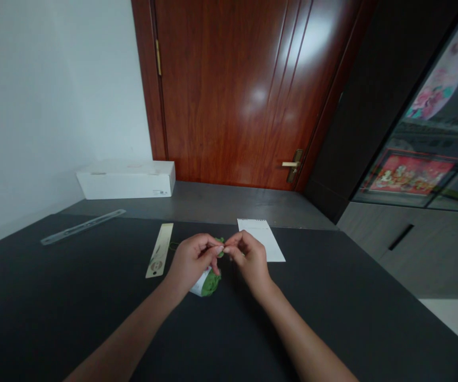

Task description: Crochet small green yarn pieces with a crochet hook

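Both of my hands meet over the middle of a black table (54, 297). My left hand (192, 260) and my right hand (248, 257) each pinch a small green thing (220, 245) between thumb and fingertips. Below my left hand lies a bunched green and white bundle (207, 283), which looks joined to the pinched piece. What the green material is, I cannot make out.
A narrow cream strip (159, 249) lies left of my hands and a white sheet of paper (261, 239) lies right of them. A clear ruler (82, 226) sits at the far left. A white box (128, 179) stands against the wall beside a wooden door (245, 90).
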Action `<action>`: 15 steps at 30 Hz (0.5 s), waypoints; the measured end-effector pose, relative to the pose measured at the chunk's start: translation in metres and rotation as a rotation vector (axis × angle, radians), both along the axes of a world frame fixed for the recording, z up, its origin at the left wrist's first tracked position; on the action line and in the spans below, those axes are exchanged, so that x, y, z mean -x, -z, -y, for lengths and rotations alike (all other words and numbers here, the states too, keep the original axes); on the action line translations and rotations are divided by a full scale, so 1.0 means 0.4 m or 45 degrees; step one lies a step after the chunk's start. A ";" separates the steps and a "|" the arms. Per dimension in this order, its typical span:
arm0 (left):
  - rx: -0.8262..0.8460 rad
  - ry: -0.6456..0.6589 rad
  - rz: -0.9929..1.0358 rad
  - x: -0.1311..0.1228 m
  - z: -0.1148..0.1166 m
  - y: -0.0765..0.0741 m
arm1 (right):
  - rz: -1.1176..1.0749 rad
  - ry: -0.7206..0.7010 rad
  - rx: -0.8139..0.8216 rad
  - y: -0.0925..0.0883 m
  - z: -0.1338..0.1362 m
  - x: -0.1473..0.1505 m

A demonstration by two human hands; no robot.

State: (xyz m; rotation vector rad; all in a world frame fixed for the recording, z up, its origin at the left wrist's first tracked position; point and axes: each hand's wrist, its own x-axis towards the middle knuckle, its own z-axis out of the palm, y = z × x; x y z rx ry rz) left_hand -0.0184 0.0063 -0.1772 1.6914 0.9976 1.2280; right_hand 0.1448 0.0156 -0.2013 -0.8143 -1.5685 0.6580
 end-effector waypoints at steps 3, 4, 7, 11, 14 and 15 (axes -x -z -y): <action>0.007 0.001 0.030 -0.001 0.004 -0.007 | -0.119 -0.053 0.138 0.001 -0.006 0.005; 0.017 -0.002 0.037 0.000 0.005 -0.009 | -0.104 -0.061 0.139 0.000 -0.006 0.005; 0.040 -0.034 0.045 0.003 0.003 -0.014 | 0.053 -0.074 0.078 -0.010 -0.002 0.001; 0.076 -0.029 0.083 0.008 -0.001 -0.019 | 0.249 -0.012 -0.111 -0.022 0.007 -0.001; 0.070 -0.035 0.081 0.009 0.001 -0.024 | 0.291 0.025 -0.197 -0.026 0.011 0.000; 0.052 -0.044 0.070 0.009 0.002 -0.025 | 0.287 0.045 -0.201 -0.027 0.012 0.000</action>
